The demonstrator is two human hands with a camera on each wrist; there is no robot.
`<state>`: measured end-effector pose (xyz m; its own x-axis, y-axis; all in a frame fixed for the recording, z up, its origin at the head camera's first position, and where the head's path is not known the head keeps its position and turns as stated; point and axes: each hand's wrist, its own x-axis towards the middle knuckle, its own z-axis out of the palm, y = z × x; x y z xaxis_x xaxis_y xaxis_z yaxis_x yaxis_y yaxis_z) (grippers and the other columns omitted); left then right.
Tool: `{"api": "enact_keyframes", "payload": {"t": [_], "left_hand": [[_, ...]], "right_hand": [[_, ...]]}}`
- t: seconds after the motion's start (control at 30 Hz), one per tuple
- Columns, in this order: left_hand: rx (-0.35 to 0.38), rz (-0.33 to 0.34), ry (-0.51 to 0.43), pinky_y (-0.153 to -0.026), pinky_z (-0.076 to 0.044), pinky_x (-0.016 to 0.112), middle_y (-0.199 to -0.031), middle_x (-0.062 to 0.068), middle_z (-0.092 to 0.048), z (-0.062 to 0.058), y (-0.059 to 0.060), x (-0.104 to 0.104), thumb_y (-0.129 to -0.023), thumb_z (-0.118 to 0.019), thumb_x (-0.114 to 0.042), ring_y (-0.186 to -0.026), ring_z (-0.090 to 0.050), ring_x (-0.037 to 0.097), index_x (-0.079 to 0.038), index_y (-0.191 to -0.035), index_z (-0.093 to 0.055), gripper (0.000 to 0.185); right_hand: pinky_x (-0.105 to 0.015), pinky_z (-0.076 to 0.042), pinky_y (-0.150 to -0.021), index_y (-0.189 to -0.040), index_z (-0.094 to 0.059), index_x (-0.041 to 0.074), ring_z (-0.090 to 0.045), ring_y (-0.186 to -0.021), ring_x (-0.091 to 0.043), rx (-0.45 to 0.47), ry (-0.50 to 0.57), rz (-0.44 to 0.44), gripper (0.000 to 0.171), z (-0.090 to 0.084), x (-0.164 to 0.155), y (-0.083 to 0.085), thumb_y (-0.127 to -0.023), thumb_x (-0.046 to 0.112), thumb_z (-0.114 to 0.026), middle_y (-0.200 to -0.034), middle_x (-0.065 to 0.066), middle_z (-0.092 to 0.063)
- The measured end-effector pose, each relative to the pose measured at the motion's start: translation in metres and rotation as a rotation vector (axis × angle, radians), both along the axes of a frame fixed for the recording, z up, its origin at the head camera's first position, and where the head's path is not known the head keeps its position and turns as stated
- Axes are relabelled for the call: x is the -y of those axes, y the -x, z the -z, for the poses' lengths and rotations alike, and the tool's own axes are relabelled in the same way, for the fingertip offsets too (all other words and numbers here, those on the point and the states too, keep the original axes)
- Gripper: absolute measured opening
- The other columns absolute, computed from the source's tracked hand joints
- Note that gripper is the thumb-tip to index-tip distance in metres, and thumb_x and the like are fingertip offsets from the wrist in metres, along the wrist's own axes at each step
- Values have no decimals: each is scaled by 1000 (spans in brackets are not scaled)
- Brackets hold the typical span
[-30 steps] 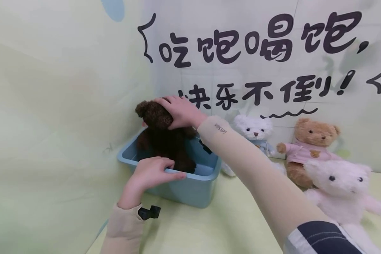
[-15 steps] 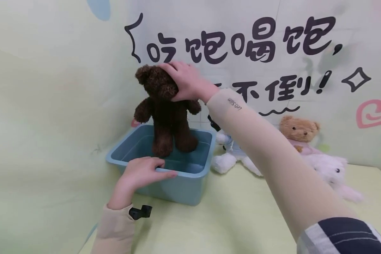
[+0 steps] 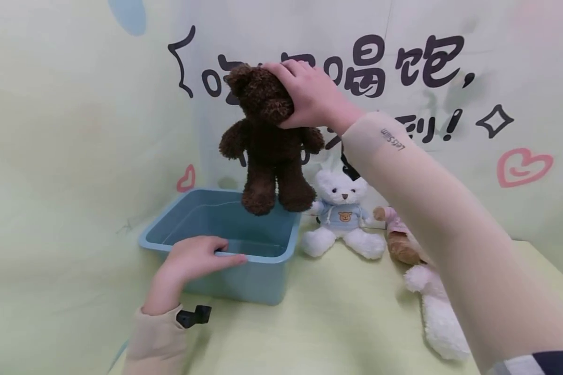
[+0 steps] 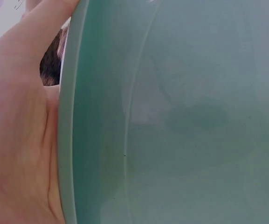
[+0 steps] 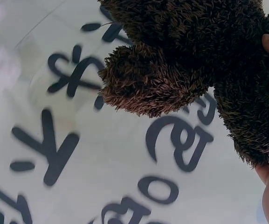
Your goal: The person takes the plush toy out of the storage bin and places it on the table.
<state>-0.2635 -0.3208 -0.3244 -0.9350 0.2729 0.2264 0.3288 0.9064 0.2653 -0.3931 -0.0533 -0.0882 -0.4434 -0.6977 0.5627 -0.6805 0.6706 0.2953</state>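
My right hand [image 3: 311, 96] grips a dark brown teddy bear [image 3: 274, 146] by its head. The bear hangs upright, its feet a little above the rim level of a blue plastic tub [image 3: 244, 284] and toward the tub's right side. In the right wrist view the bear's curly fur [image 5: 153, 84] fills the top, with my fingers at the right edge. My left hand [image 3: 192, 263] holds the tub's near rim, thumb along the outside and fingers over the inner side. Up close in the left wrist view, the palm [image 4: 17, 116] lies against the tub rim [image 4: 68, 116].
A white bear in a blue hoodie [image 3: 344, 213] sits against the wall right of the tub. Beside it, a tan bear in pink [image 3: 401, 245] and a white plush [image 3: 443, 312] are partly hidden behind my right sleeve. The lettered backdrop [image 3: 431, 67] stands behind.
My right hand has lifted the brown bear up out of the tub and to the right. My left hand keeps its hold on the rim. The view has shifted right.
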Motion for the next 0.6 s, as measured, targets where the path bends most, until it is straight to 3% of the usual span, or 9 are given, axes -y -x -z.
{"api": "enact_keyframes", "payload": {"t": [0.33,0.6], "left_hand": [[16,-28,11,-49,-17,30,-56,-8,-26,1,-1,9,-78,-50,-79,-51,-23,10,-20,-62,-34,63],[12,-50,11,-49,-20,30,-56,-8,-30,2,-2,21,-78,-50,-79,-52,-28,10,-19,-63,-36,63]], "right_hand": [[-55,-34,-100,-150,-26,20,-45,-122,-38,28,-32,73,98,7,-56,-8,-71,42,-79,-133,-18,-46],[-56,-37,-96,-149,-29,18,-49,-117,-39,38,9,45,101,18,-85,-19,-67,41,-83,-128,-20,-50]]}}
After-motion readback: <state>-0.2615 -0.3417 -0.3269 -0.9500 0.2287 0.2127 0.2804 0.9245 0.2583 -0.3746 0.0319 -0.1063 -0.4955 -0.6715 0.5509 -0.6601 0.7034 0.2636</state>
